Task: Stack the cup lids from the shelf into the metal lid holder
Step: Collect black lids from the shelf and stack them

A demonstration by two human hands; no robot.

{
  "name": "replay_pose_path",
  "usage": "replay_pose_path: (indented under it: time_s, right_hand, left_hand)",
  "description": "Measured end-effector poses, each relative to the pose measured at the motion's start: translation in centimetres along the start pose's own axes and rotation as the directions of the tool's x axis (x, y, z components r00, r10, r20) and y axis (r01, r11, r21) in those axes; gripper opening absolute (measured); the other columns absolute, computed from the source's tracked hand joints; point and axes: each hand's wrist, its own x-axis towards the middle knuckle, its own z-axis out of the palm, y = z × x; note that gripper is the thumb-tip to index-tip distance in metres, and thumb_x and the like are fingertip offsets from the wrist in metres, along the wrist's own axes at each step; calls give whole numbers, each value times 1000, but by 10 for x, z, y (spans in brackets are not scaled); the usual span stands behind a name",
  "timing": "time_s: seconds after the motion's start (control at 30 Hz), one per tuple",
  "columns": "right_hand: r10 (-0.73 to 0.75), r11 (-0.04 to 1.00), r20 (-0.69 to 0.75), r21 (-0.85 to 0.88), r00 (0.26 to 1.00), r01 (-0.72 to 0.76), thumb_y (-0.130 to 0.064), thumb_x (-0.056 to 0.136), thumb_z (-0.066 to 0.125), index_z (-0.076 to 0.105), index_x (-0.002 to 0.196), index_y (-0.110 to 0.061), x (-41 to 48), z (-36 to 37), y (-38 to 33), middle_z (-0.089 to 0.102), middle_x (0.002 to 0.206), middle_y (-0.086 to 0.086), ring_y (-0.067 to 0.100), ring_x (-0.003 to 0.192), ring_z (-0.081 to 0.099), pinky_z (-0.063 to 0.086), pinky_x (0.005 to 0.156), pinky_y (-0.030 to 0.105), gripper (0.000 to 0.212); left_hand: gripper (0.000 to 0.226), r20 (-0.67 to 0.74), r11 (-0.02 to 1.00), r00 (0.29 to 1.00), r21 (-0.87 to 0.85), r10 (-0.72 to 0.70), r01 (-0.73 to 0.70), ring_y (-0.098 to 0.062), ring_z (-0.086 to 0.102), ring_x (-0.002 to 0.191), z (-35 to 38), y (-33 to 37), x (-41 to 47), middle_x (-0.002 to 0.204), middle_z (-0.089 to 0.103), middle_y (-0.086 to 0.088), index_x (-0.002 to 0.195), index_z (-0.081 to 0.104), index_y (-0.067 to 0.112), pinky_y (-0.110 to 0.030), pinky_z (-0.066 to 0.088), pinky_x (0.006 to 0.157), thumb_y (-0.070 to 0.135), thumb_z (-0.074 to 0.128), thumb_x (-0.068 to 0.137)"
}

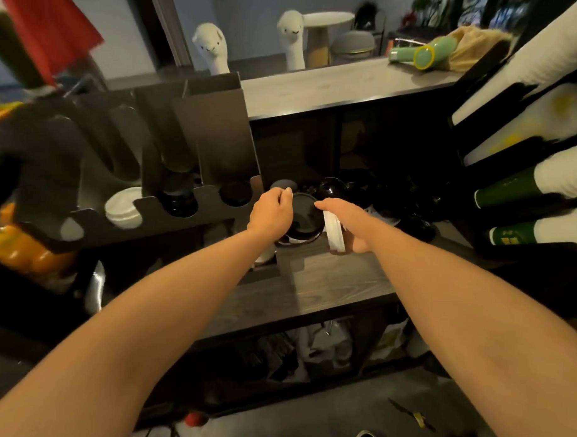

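Lid stack (305, 217) partly hidden — lid holder (212, 123) blurred.

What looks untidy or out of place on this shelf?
Loose lids lie scattered and tilted behind and right of the stack that the left hand and right hand grip. Nothing seems spilled or broken.

Head camera looks forward and down, close over the shelf (332, 282).
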Motion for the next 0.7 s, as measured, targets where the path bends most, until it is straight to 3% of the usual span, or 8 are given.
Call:
replay_pose_path:
  time_s: [0.1,0.2,0.27,0.37,0.5,0.6,0.7]
  right_hand:
    - [27,1000,2,-10,1000,-27,-49,73,74,55,129,-20,-16,27,-7,56,122,11,32,108,58,49,97,50,65]
    - [6,1000,-2,-21,1000,-7,-52,64,76,54,135,-25,-25,55,-11,54,137,10,33,122,54,47,100,50,79]
    - [-25,999,-3,-28,1000,25,-48,79,71,57,131,-23,-33,72,-15,59,127,11,29,111,57,51,88,43,59]
    - [-19,998,25,-56,1000,20,-43,93,62,58,125,-19,-43,98,-19,62,113,10,26,97,60,51,73,37,40]
    - [-27,996,53,-89,998,31,-48,92,60,57,127,-23,-47,138,-24,59,121,9,28,107,56,51,85,40,43]
    - [-38,990,41,-133,998,43,-55,82,63,55,134,-24,-49,169,-33,56,132,10,32,117,53,45,104,48,61]
    - [-62,984,35,-165,997,67,-58,79,65,47,138,-24,-51,189,-43,49,135,4,31,118,48,44,101,46,71]
  left_hand:
    - [29,10,998,998,-30,62,-61,-14,58,76,-29,-9,-19,87,61,3,118,59,18,-37,50,71,34,38,107]
    - [34,44,989,988,-6,149,-149,-14,63,87,-57,-21,-38,103,63,6,134,50,30,-40,57,81,41,47,102]
    - [52,108,980,977,53,184,-190,-16,62,100,-74,-29,-48,117,59,4,140,45,33,-40,56,88,47,61,92]
    - [89,182,923,960,284,214,-260,-23,56,116,-103,-44,-61,141,45,-2,150,29,31,-43,53,96,54,76,78]
    - [98,134,822,951,479,278,-308,-25,54,124,-136,-62,-73,154,29,1,153,24,26,-43,54,97,57,77,76]
    - [96,80,797,947,520,312,-306,-24,53,125,-160,-73,-80,154,29,2,153,29,21,-41,54,97,61,74,77]
    - [97,50,807,949,513,312,-292,-23,45,133,-177,-84,-81,154,33,0,154,29,17,-39,50,101,62,71,80]
